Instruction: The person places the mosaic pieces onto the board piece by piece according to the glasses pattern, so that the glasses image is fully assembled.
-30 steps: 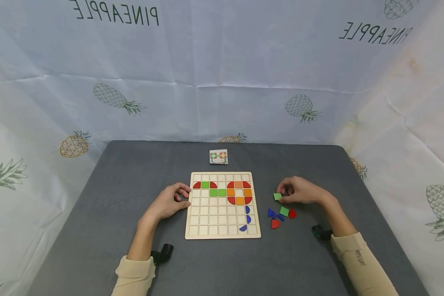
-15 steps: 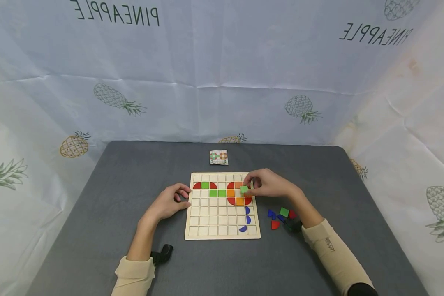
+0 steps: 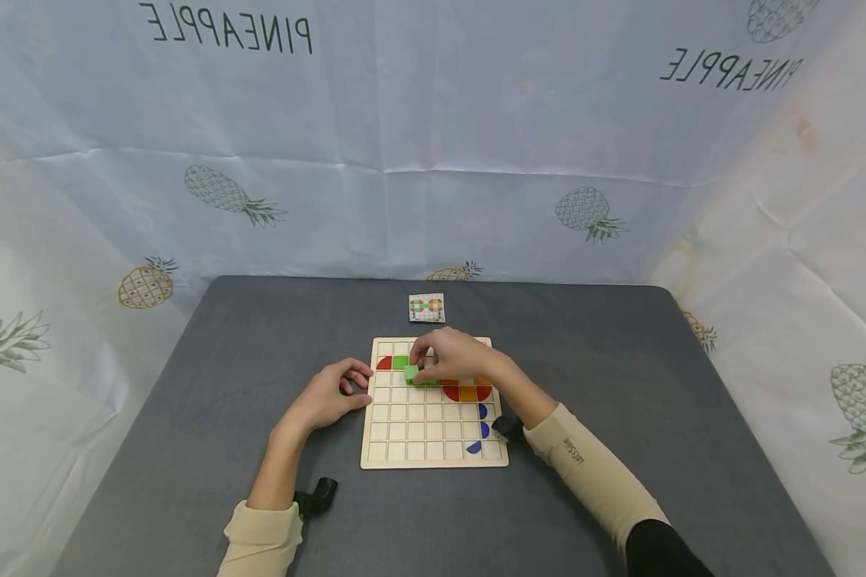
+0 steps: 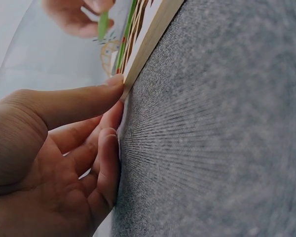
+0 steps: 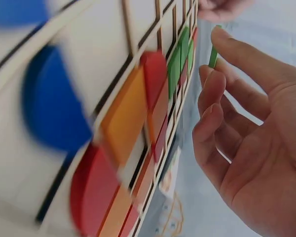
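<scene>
My right hand (image 3: pixel 456 357) pinches a green square tile (image 3: pixel 411 374) between thumb and fingers, over the upper left of the wooden grid board (image 3: pixel 417 430). In the right wrist view this green tile (image 5: pixel 213 58) stands edge-on between the fingertips. My left hand (image 3: pixel 332 394) rests beside the board, its outstretched thumb (image 4: pixel 86 102) touching the left edge. The board bears a red quarter-round piece (image 3: pixel 385 364), green squares (image 3: pixel 400 362), orange squares (image 3: pixel 467 393) and blue half-rounds (image 3: pixel 483 411). My right hand and forearm hide part of the top rows.
A small printed pattern card (image 3: pixel 426 308) lies behind the board on the dark grey table (image 3: pixel 281 320). My right forearm covers most of the loose pieces right of the board. Black wrist cameras stick out beside both forearms. A white pineapple-print curtain (image 3: pixel 433 216) hangs behind.
My right hand has carried the green tile leftward from the loose pieces, across the board's orange and red group to its upper left. My left hand has stayed at the board's edge.
</scene>
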A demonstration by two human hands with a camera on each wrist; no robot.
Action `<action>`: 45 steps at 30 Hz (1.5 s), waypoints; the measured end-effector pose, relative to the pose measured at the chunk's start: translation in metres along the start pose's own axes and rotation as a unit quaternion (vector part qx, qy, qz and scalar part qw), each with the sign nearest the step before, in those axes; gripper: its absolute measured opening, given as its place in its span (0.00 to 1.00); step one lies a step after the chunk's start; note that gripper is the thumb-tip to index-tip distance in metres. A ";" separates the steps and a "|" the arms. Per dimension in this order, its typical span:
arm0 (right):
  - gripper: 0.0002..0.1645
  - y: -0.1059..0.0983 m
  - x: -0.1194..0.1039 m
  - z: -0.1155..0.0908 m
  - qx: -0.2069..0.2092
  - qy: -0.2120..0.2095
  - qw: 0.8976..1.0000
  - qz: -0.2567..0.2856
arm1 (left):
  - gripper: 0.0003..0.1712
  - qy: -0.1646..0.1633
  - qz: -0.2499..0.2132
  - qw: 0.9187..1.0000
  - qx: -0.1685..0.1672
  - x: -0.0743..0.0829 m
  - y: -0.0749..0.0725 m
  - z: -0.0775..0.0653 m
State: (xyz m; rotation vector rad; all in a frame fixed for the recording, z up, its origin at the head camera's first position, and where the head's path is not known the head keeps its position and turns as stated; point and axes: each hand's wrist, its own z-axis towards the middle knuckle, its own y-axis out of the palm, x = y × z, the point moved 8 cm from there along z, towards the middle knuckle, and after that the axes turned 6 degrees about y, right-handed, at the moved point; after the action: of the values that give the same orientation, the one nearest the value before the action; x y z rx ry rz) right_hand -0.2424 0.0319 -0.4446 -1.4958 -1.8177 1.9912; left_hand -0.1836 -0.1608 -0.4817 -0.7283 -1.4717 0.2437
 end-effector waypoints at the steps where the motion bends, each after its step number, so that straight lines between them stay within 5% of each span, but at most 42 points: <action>1: 0.15 0.002 -0.002 0.004 -0.002 0.003 1.000 -0.004 | 0.20 0.000 0.000 1.000 0.000 0.000 0.000 0.000; 13: 0.17 0.022 -0.024 0.034 -0.001 0.033 0.997 -0.072 | 0.20 0.006 -0.004 1.000 -0.007 0.000 0.000 0.000; 26: 0.17 0.029 -0.032 0.039 0.011 0.057 0.993 -0.108 | 0.21 0.009 -0.005 1.000 -0.007 0.000 -0.002 0.000; 36: 0.15 0.015 -0.020 0.016 0.014 0.029 0.998 -0.050 | 0.21 0.010 -0.011 1.000 -0.003 0.000 -0.001 0.000; 45: 0.17 -0.010 0.005 -0.035 0.033 0.029 0.999 -0.022 | 0.20 0.010 -0.008 1.000 0.002 -0.001 -0.001 0.000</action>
State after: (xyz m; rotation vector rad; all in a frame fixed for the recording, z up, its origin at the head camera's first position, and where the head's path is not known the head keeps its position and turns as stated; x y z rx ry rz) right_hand -0.2265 0.0635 -0.4339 -1.4658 -1.7286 1.9469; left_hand -0.1838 -0.1619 -0.4815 -0.7139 -1.4573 0.2273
